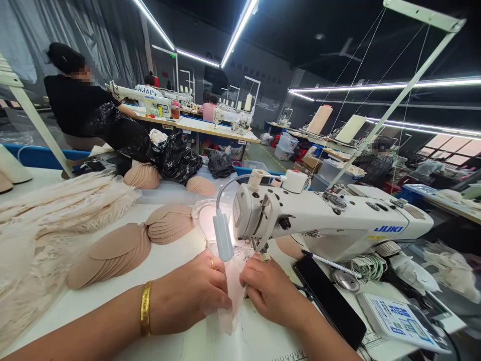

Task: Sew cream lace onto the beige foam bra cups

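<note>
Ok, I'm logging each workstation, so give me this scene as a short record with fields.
left hand: holding pale fabric, gold bracelet on wrist
right hand: touching the same fabric, close to the sewing machine
lamp: beside the machine's head
left side: lace pile, tan pads in fanned stacks
right side: phone, white box
background: person in black beside another sewing machine

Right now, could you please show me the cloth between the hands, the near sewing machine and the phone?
Cloth (234,288): head view, its sheer middle.
Sewing machine (332,224): head view, its white arm.
Phone (329,303): head view, its dark face.
</note>
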A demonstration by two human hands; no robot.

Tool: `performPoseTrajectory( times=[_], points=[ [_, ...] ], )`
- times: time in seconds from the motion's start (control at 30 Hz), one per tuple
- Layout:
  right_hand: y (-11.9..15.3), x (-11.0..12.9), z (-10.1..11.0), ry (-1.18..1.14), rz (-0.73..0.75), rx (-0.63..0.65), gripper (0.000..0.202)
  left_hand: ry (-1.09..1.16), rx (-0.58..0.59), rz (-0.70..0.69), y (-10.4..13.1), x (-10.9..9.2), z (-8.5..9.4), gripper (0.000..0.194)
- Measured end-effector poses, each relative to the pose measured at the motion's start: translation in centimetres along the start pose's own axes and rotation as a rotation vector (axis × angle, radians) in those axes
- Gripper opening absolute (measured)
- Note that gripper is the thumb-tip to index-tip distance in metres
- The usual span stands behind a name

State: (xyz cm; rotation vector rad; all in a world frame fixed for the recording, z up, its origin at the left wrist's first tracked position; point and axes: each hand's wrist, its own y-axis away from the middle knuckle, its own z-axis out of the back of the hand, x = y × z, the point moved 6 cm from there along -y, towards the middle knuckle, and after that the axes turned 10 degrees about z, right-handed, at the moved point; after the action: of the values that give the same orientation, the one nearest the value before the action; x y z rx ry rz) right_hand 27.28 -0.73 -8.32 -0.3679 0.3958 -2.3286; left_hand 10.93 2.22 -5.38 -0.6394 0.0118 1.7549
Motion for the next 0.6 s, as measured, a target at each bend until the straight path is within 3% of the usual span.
performPoseTrajectory(
  times=[0.1, 0.23, 0.37, 0.47, 0.6],
  points=[
    [-0.2, -0.2, 0.1, -0.023, -0.002, -0.022, 0.026, -0.115, -0.096, 0.008, -0.1, 0.8, 0.3, 0.025],
    [0.2, -0.3, 2.3, 0.059, -0.047, -0.121, 0.033, -0.238, -0.152, -0.009, 0.0, 1.4, 0.4, 0.029],
    [4.3, -1.6, 3.9, 0.212, -0.251, -0.052, 0.012, -0.196, -0.126, 0.005, 0.3, 1.3, 0.8, 0.031],
    [8.3, -2.1, 3.5, 0.383, -0.243, 0.013, 0.015, -0.132, -0.064, 0.032, 0.5, 1.7, 0.8, 0.032],
    [10.4, -1.8, 3.4, 0.429, -0.265, -0.078, 0.024, -0.115, -0.001, 0.032, 0.7, 2.0, 0.7, 0.03]
  ],
)
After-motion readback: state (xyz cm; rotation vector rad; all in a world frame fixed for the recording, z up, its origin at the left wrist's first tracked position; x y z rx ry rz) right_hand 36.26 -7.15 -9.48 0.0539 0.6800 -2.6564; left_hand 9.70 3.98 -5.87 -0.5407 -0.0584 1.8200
